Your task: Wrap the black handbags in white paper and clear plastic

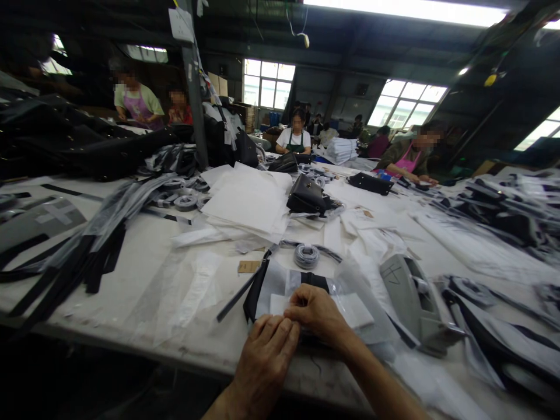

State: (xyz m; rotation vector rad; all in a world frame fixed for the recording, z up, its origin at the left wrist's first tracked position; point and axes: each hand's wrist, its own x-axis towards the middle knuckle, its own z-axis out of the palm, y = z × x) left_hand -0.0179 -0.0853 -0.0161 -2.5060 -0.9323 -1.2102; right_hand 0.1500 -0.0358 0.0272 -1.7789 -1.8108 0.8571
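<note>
A black bag lies at the table's near edge, partly covered by translucent white wrapping. My left hand rests over its near side, fingers pressed together and curled at the edge. Just right of it, thumb and fingertips of my right hand pinch together above a white sheet; whatever is between them is too small to make out. A white pad in clear plastic sits under my right wrist. Behind the bag is a wrapped coiled strap, with a brown tag to the left.
A grey tape dispenser stands at the right. White sheets are stacked beyond the bag, near another black bag. Wrapped black straps spread over the left side. Several people work at the far tables.
</note>
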